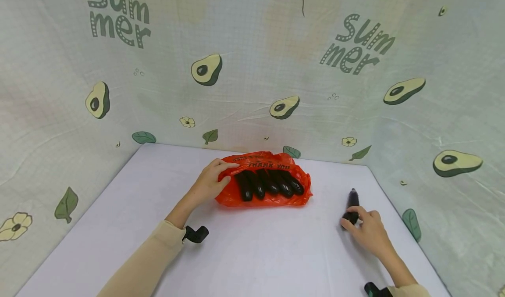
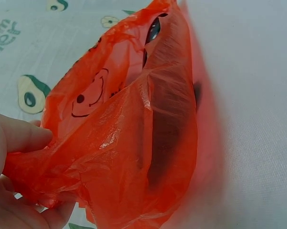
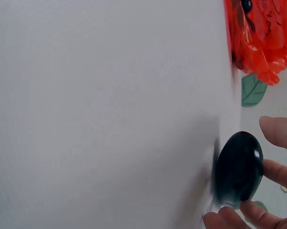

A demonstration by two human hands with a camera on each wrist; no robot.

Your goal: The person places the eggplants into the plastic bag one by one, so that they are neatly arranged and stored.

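Note:
Near the back of the white table lies a red plastic bag (image 1: pixel 272 157) printed with "THANK YOU". Several dark, glossy eggplants (image 1: pixel 270 184) lie side by side in its mouth. My left hand (image 1: pixel 209 180) holds the bag's left edge, thumb and fingers on the plastic in the left wrist view. Farther right, a single eggplant (image 3: pixel 239 167) lies on the table, its narrow end pointing away. Over its near part is my right hand (image 1: pixel 367 229), fingers touching it. In the right wrist view a small gap shows between the thumb (image 3: pixel 279 131) and the eggplant.
A light cloth (image 1: pixel 244 38) with printed avocados, leaves and "Summer" lettering hangs behind and beside the white table (image 1: pixel 260 248). Black wrist mounts (image 1: pixel 197 234) sit at both cuffs.

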